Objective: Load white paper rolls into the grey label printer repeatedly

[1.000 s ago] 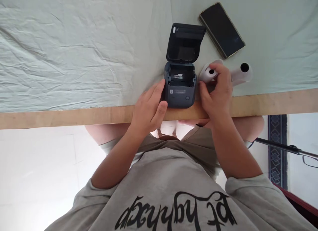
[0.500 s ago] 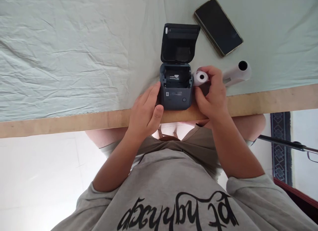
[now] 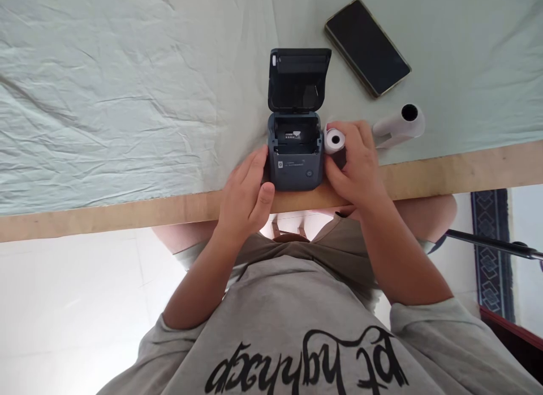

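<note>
A dark blue-grey portable label printer (image 3: 294, 173) stands near the table's front edge. Its lid (image 3: 297, 84) is raised, and the roll compartment (image 3: 296, 136) shows a printed label inside with no roll in it. My left hand (image 3: 245, 191) lies with stretched fingers against the printer's left side, thumb apart. On the other side, my right hand (image 3: 355, 166) grips a small white paper roll (image 3: 335, 139) between thumb and fingers. The roll's end with its dark core hole faces up, close beside the printer's right wall; whether they touch, I cannot tell.
Another white paper roll (image 3: 399, 126), larger and partly unwound, stands to the right of my right hand. A black phone (image 3: 368, 47) lies behind it on the pale green cloth (image 3: 127, 101). The wooden table edge (image 3: 190, 209) runs just before my body.
The view has shifted slightly. The paper roll in my right hand sits a little lower and nearer to me. My left hand stays against the printer.
</note>
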The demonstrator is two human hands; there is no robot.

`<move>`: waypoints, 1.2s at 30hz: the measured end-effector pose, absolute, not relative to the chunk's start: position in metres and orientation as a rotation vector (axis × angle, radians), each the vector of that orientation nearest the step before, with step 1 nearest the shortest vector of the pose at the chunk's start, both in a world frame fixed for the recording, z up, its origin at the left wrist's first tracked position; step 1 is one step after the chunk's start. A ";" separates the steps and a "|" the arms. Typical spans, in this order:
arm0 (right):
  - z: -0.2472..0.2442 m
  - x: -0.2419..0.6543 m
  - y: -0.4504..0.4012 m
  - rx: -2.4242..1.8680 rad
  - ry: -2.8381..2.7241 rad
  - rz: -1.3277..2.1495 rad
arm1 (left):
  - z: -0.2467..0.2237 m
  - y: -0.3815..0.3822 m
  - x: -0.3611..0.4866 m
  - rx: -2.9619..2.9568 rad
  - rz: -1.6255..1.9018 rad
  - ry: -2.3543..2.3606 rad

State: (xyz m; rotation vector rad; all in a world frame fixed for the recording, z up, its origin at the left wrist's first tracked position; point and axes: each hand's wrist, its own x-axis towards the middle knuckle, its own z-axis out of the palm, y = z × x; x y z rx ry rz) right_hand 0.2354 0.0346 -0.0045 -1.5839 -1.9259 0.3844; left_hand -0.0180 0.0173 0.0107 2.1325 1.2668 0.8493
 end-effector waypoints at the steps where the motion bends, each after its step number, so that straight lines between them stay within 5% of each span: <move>1: -0.004 0.235 0.034 -1.591 -1.911 0.380 | 0.011 0.017 -0.018 2.133 0.847 1.268; 36: 0.001 0.234 0.034 -1.557 -1.916 0.387 | 0.009 0.017 -0.017 2.136 0.833 1.293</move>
